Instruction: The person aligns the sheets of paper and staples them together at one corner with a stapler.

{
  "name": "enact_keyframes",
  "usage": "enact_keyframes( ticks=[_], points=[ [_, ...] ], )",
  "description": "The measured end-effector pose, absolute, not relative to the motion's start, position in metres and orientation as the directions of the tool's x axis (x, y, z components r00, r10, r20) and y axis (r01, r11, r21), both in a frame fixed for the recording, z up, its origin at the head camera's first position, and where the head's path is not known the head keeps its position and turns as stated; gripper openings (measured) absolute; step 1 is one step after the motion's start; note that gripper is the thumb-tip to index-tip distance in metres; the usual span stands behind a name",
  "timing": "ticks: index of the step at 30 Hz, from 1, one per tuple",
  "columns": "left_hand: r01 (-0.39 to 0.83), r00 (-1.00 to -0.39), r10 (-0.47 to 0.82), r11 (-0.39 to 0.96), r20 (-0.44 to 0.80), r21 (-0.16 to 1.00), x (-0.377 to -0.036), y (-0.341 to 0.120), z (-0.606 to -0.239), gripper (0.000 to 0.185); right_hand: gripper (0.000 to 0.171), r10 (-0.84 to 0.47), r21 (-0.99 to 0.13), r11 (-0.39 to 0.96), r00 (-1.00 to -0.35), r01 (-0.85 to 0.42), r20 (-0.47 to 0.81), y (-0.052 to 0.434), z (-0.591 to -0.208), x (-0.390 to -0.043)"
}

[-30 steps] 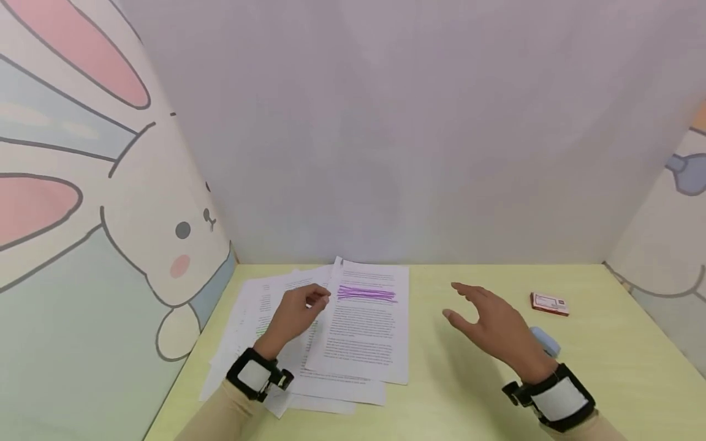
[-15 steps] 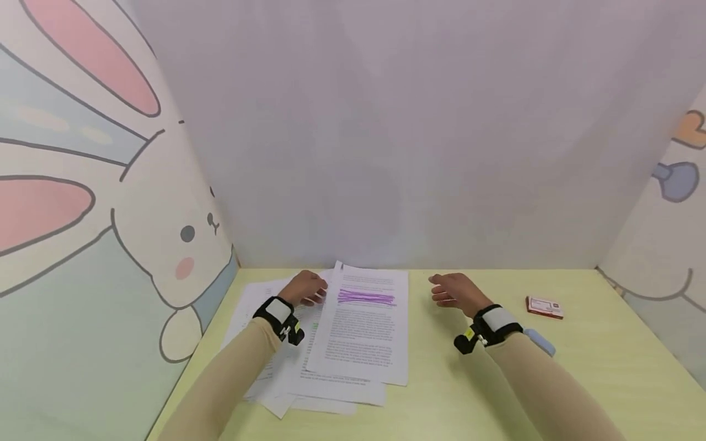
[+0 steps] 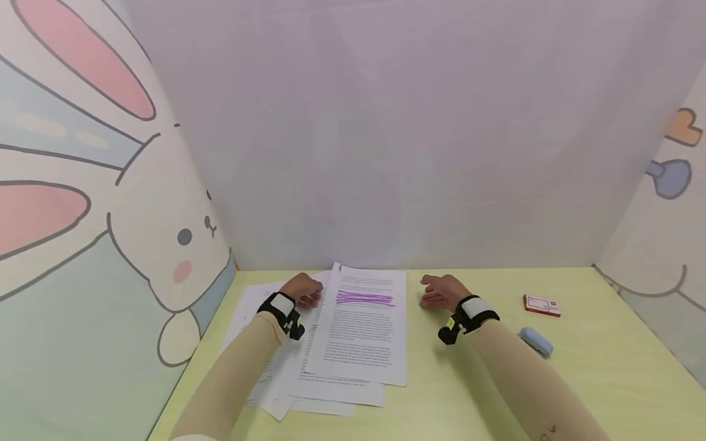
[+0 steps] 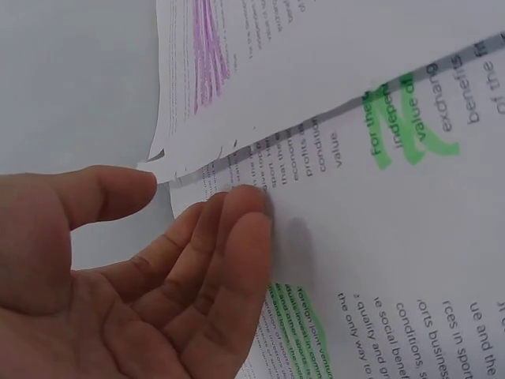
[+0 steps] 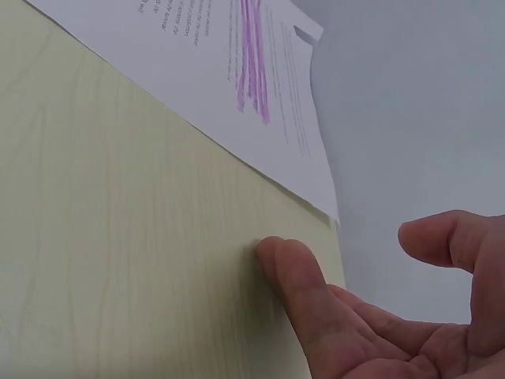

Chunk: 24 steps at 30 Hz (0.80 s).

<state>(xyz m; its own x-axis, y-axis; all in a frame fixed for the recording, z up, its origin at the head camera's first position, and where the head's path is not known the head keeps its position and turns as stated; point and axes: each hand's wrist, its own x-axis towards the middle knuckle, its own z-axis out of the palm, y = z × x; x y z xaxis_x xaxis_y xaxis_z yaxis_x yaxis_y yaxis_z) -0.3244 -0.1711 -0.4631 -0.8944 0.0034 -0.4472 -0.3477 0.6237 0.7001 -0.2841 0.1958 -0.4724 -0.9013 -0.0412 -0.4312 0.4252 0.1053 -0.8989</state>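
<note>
Our left hand (image 3: 304, 289) resting straight fingers on the green-marked sheet (image 4: 394, 237), our right hand (image 3: 438, 291) lying relaxed, fingertips touching the table (image 3: 579, 392), beside the purple-marked page (image 3: 361, 324).

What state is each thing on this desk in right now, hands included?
left hand: open, fingers straight, resting on the green-marked sheets
right hand: open, fingertips on the bare desk beside the papers, holding nothing
top sheet: flat on the pile, purple highlighting near its top
green-marked sheets: fanned out loosely under the top sheet
red box: lying flat, untouched
blue object: lying on the desk, untouched
</note>
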Motion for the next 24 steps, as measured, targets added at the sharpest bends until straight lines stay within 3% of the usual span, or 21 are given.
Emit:
enact_keyframes(
  ticks=[16,20,24],
  points=[
    [-0.35,-0.862,0.077,0.625,-0.501,0.697,-0.326,-0.16,-0.47,0.022,0.052,-0.07,-0.895,0.059,-0.892,0.442,-0.446,0.176,-0.482,-0.288],
    [-0.321,-0.859,0.102,0.655,-0.501,0.684,-0.328,-0.158,-0.473,0.013,0.044,-0.067,-0.894,0.065,-0.892,0.443,-0.447,0.173,-0.483,-0.289],
    [-0.292,-0.855,0.146,0.657,-0.497,0.695,-0.328,-0.158,-0.473,0.021,0.035,-0.065,-0.892,0.081,-0.891,0.444,-0.449,0.17,-0.485,-0.291]
  ],
)
